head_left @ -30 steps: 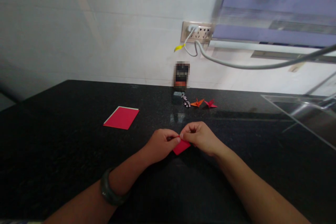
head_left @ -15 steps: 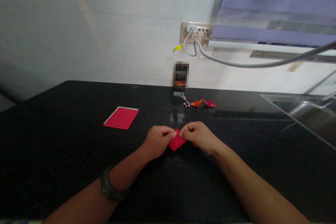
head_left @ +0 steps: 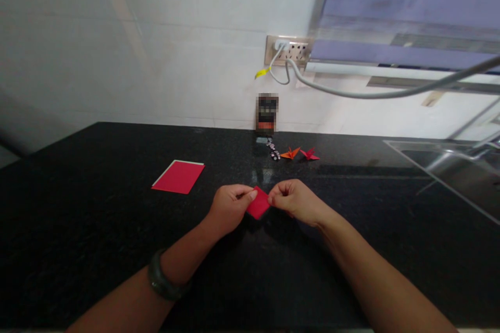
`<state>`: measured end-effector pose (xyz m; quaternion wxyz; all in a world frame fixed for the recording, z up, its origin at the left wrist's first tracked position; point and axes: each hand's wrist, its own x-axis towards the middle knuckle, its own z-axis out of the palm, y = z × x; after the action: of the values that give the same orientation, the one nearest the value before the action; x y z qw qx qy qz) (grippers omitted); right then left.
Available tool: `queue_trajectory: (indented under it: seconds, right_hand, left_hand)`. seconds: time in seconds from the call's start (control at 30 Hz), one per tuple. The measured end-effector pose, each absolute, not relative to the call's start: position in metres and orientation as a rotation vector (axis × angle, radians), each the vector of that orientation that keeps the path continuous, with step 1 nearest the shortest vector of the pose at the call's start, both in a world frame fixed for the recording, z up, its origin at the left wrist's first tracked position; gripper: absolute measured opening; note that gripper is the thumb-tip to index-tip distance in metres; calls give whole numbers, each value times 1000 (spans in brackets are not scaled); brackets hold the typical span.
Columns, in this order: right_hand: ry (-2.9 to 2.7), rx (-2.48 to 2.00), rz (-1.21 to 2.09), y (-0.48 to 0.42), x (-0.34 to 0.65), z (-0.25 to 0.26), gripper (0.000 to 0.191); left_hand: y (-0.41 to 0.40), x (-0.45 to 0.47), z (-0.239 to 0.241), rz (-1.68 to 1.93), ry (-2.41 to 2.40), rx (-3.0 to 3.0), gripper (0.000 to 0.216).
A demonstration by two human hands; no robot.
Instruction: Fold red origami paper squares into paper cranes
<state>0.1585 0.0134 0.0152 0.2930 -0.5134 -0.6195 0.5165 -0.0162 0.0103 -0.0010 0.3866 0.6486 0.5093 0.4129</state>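
Black surface (head_left: 94, 239); at near centre, the left hand (head_left: 230, 209) pinches folded red paper (head_left: 258, 205) between closed fingers; the right hand (head_left: 296, 203) meets its right corner, grip unclear. Apparently mid-fold; creasing next would need aligned edges.

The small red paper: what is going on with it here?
The person's left hand holds the small red paper. The right hand has its fingers at the paper's right corner. Larger paper sheets lie to the left on the dark counter; an orange folded figure and a red folded figure sit farther back.
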Motion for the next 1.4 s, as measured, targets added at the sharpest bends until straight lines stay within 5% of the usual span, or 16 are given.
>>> queue_trajectory:
  seconds: [0.43, 0.87, 1.4]
  right_hand:
    - [-2072, -1314, 1095, 13, 164, 16, 6]
    - [-1831, -1167, 1149, 15, 161, 17, 12]
    - [-1639, -1097, 1089, 13, 150, 5, 13]
  left_hand:
    - [13, -18, -6, 744, 1133, 1728, 24]
    - [12, -24, -1, 1165, 1141, 2127, 22]
    - [11, -21, 0, 1216, 1207, 2003, 21]
